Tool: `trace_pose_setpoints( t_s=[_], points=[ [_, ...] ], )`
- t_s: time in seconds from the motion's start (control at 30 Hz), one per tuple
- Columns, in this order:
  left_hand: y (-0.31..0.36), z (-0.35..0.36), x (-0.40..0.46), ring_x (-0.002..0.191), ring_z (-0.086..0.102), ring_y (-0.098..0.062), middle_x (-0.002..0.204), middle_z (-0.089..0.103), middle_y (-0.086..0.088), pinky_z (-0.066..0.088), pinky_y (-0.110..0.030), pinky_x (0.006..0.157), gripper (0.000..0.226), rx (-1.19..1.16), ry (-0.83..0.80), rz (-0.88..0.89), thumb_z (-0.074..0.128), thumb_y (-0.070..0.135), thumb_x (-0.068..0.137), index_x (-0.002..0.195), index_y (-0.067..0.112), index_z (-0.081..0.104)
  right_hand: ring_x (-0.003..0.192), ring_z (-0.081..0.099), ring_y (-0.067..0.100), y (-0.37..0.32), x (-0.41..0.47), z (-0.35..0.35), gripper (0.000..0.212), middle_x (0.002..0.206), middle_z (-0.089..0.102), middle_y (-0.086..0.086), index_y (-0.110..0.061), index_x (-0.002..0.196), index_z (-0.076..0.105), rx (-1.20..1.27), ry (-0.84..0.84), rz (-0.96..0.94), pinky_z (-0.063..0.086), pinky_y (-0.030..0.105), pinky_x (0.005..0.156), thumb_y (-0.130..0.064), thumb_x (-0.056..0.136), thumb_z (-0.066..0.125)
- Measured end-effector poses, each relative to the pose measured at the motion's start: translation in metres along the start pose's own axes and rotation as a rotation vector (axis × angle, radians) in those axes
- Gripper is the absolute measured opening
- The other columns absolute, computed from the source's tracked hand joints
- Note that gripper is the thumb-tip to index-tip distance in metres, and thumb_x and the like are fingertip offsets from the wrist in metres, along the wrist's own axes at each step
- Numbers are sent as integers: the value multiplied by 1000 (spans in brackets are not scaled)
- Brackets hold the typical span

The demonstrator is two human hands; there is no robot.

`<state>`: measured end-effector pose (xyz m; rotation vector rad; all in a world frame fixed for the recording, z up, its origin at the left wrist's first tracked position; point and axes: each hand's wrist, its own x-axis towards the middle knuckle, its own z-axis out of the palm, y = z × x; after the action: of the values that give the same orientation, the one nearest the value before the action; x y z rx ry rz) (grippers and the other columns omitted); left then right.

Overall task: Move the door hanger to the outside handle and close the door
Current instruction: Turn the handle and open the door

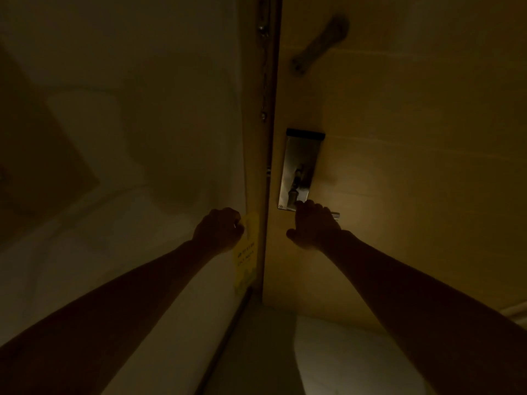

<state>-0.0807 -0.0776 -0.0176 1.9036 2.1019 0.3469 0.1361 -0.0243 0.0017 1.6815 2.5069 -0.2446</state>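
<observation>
The door (399, 138) is the largest element: a flat, smooth panel with a warm, wood-toned face, filling the area to the right of its own leading edge. The scene is dim, so finer surface grain cannot be resolved. Left of the door's edge stands a pale, matte wall (128, 138), and between the two runs the narrow door edge (266, 81), carrying a long metal strip with screw heads.

High on the door face, above the lock plate, sits a short, rounded metal bar (319, 44), mounted at a slant. Lower on the door, close to its leading edge, is the lock plate (302, 158): a rectangular, brushed-metal plate with a black cap along its top.

At the foot of that plate projects the inside handle (336, 215), a metal lever of which only the bright tip shows. The right hand (316, 226) is wrapped over this lever, fingers curled around it.

The door hanger (246, 252) is a thin, yellow card with dark printed lettering, hanging flat just left of the door's edge, below lock-plate level. The left hand (219, 229) is closed in a fist at the hanger's upper end, touching it; whether its fingers pinch the card cannot be told.
</observation>
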Motion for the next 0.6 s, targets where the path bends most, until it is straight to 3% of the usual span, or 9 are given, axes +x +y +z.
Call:
trace_pose_setpoints(
  t_s=[0.13, 0.3, 0.37, 0.43, 0.6],
  points=[
    [-3, -11, -20, 82, 54, -17, 110, 65, -8, 43, -30, 69, 27, 19, 28, 16, 49, 34, 97, 100, 11, 64, 121, 48, 31, -7, -18, -2, 72, 134, 46, 15, -8, 144, 32, 7, -38, 24, 36, 47, 108, -42, 89, 62],
    [-9, -27, -67, 100, 64, -26, 121, 64, -10, 50, -33, 76, 34, 41, 39, -11, 49, 34, 97, 118, 11, 62, 121, 48, 28, -18, -64, 10, 67, 134, 47, 13, -8, 141, 35, 18, -7, 19, 34, 47, 109, -41, 89, 62],
    [-9, -30, -91, 98, 65, -27, 121, 64, -11, 54, -37, 80, 36, 38, 29, -36, 50, 35, 98, 124, 12, 59, 121, 48, 28, -21, -88, 14, 66, 133, 48, 12, -8, 140, 35, 17, 0, 10, 34, 47, 109, -42, 90, 61],
    [-6, -32, -120, 93, 66, -28, 118, 65, -11, 56, -38, 78, 36, 48, 18, -49, 51, 35, 97, 124, 14, 59, 119, 49, 27, -25, -120, 20, 64, 130, 49, 12, -8, 138, 37, 21, 4, -4, 34, 48, 108, -43, 90, 61],
    [1, -30, -183, 102, 65, -30, 123, 64, -11, 55, -40, 82, 34, 81, -2, -38, 53, 34, 95, 123, 15, 61, 112, 51, 30, -30, -194, 32, 64, 122, 51, 14, -7, 136, 36, -29, -26, -37, 39, 51, 103, -46, 89, 57]
  ],
)
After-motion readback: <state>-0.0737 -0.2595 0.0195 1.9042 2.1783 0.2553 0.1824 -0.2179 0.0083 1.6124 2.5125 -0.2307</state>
